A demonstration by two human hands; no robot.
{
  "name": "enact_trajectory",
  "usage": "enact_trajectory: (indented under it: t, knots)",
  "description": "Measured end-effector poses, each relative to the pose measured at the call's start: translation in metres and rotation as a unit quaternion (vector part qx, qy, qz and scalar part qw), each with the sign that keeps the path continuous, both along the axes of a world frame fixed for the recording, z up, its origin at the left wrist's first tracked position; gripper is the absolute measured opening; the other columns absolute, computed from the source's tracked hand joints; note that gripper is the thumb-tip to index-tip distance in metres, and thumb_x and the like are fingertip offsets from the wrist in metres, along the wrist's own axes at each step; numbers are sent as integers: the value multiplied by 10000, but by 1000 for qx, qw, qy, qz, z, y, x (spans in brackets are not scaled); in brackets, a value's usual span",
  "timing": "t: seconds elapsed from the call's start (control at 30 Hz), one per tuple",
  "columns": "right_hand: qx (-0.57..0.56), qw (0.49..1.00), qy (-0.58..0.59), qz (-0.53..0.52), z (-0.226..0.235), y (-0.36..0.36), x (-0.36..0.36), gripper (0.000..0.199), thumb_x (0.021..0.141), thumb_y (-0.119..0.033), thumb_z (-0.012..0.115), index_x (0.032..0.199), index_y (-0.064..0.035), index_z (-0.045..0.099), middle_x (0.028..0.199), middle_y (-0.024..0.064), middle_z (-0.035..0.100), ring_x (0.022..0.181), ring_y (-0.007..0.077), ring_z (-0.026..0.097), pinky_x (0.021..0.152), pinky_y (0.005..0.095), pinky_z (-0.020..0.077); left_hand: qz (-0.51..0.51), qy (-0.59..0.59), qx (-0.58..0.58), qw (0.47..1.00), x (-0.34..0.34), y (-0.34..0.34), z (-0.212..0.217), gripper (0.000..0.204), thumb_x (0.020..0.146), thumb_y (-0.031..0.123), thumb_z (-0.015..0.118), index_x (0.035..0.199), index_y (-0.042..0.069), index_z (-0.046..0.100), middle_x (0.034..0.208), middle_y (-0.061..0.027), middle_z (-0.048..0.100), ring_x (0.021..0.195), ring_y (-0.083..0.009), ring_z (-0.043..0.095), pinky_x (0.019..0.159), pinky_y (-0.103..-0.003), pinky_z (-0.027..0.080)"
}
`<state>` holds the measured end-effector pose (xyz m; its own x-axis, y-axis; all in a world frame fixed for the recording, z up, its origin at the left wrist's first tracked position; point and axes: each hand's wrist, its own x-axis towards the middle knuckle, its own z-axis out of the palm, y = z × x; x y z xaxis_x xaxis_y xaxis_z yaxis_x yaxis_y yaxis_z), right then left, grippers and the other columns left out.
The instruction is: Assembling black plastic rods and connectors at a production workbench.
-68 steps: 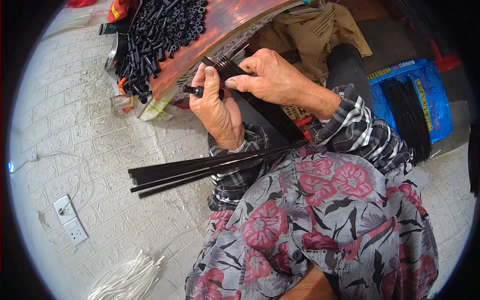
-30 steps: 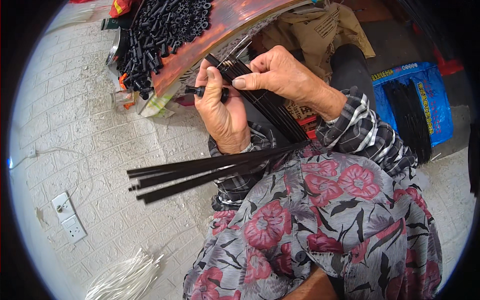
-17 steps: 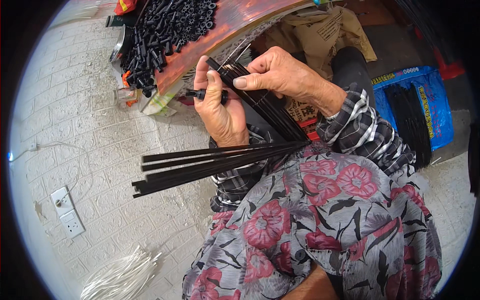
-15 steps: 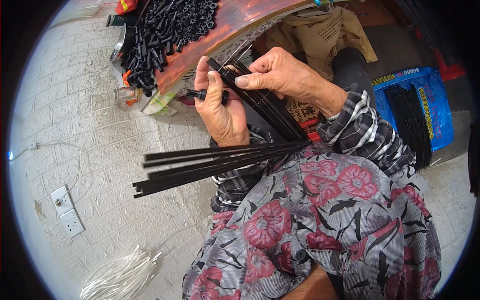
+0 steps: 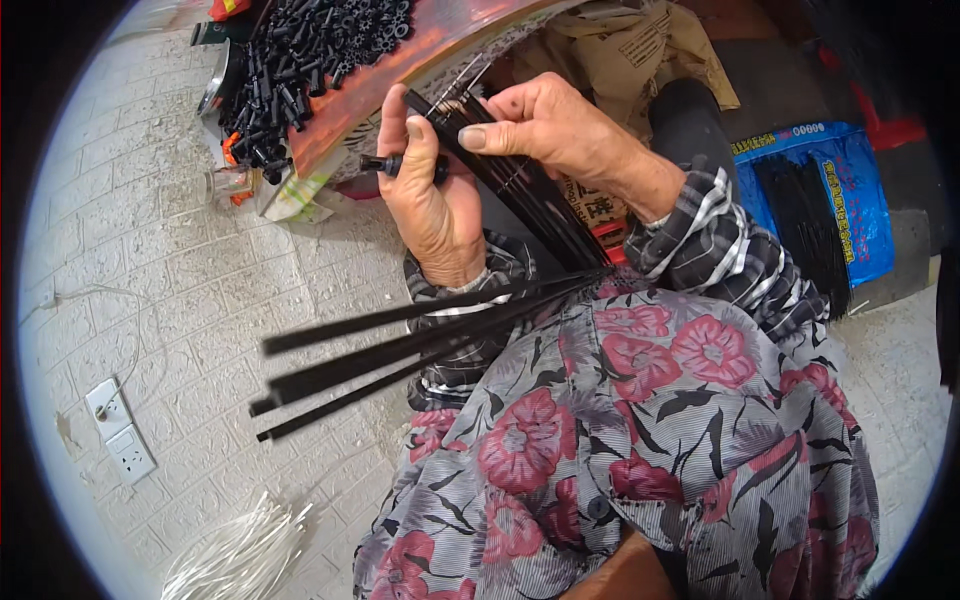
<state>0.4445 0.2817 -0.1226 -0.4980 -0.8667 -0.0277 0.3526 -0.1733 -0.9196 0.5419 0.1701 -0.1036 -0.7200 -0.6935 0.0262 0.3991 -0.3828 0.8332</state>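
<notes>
A bundle of thin black ribs (image 5: 535, 205), like those of an umbrella frame, slants up from my lap between my hands. Around its upper end my left hand (image 5: 437, 200) is closed, thumb raised against the ribs. A black cylindrical plastic piece (image 5: 374, 163) sticks out of that same hand, its other end partly covered by the thumb. My right hand (image 5: 575, 135) pinches the ribs from the other side, with thin metal wire ends (image 5: 470, 75) showing just above. More black ribs (image 5: 400, 345) fan out leftward from my lap, over my left sleeve.
A heap of small black plastic parts (image 5: 300, 70) covers the reddish tabletop (image 5: 390, 75) at upper left. Brown paper sacking (image 5: 610, 55) lies beyond my hands. On the right, a blue bag (image 5: 865, 200) bears black rods (image 5: 805, 215). White strips (image 5: 240, 550) lie at lower left.
Both hands have shifted slightly up and left in the picture, still gripping the bundle. The fanned ribs on the left have swung lower and spread wider.
</notes>
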Motion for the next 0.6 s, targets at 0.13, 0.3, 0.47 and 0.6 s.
enact_trajectory:
  t: [0.13, 0.3, 0.47, 0.6]
  knots:
    - [8, 999, 33, 16, -2, -1, -7, 273, 846, -287, 751, 760, -33, 700, 551, -69, 499, 446, 6, 383, 376, 190, 272, -1, 10, 50, 999, -4, -2, -7, 369, 946, 51, 590, 1308, 29, 521, 1172, -96, 605, 1039, -171, 591, 936, -328, 495]
    - [11, 999, 44, 21, 0, -1, -6, 286, 850, -301, 744, 741, -41, 692, 537, -68, 484, 432, 10, 372, 366, 194, 265, -5, 18, 43, 999, 2, -6, -3, 407, 946, 29, 579, 1342, 38, 487, 1152, -100, 608, 1032, -165, 592, 937, -326, 497]
    - [-20, 993, 92, -65, -11, -9, -1, 267, 834, -233, 756, 774, 19, 688, 597, -45, 542, 545, 11, 466, 460, 193, 366, -2, -5, 7, 1000, -4, -1, -3, 388, 957, 81, 584, 1337, 75, 507, 1159, -50, 592, 1042, -155, 579, 972, -349, 470]
    - [-47, 996, 58, -47, 1, -9, 8, 211, 835, -153, 741, 869, 47, 686, 680, -18, 611, 632, 17, 523, 534, 195, 430, -26, 4, 30, 999, 4, -3, -1, 444, 944, 75, 605, 1369, 77, 478, 1135, -39, 600, 1044, -142, 576, 984, -331, 455]
